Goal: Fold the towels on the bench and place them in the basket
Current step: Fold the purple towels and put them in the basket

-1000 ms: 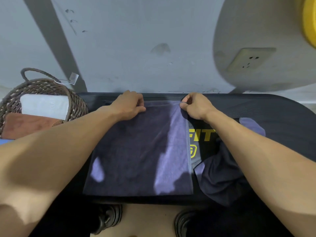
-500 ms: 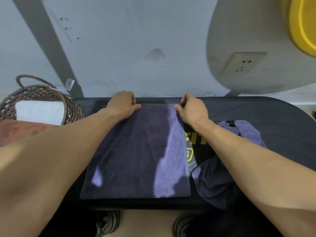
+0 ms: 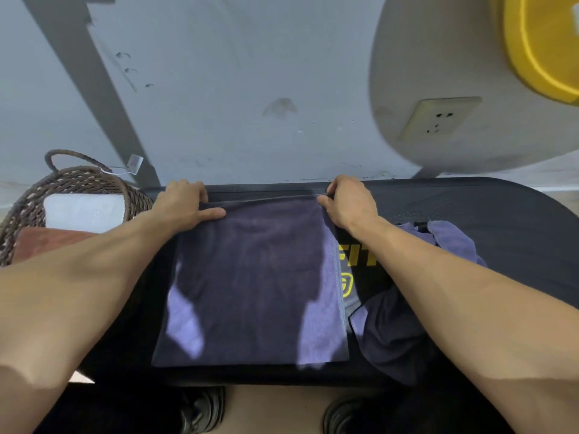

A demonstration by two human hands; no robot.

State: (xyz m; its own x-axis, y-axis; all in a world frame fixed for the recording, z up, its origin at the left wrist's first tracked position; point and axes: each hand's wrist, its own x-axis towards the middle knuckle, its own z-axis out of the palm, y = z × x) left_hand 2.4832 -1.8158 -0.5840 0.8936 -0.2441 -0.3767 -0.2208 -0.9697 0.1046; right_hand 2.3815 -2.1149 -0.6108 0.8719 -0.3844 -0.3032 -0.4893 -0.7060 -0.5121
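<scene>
A purple towel (image 3: pixel 253 283) lies flat and spread on the black bench (image 3: pixel 470 208). My left hand (image 3: pixel 185 202) grips its far left corner, thumb on top and fingers curled over the far edge. My right hand (image 3: pixel 351 202) pinches the far right corner in the same way. A second purple towel (image 3: pixel 404 333) lies crumpled on the bench to the right, partly under my right forearm. The woven basket (image 3: pixel 78 183) stands at the left end, holding a folded white towel (image 3: pixel 84 211) and a folded brown towel (image 3: pixel 50 242).
A grey wall (image 3: pixel 250 89) rises right behind the bench, with a socket (image 3: pixel 438 119) at the right. A yellow object (image 3: pixel 545 42) hangs at the top right. My shoes (image 3: pixel 203 411) show below the bench's near edge. Yellow lettering (image 3: pixel 357 261) marks the bench.
Both hands have stayed on the towel's far corners and shifted slightly towards the wall. The towel's far edge now lies straighter along the bench's back.
</scene>
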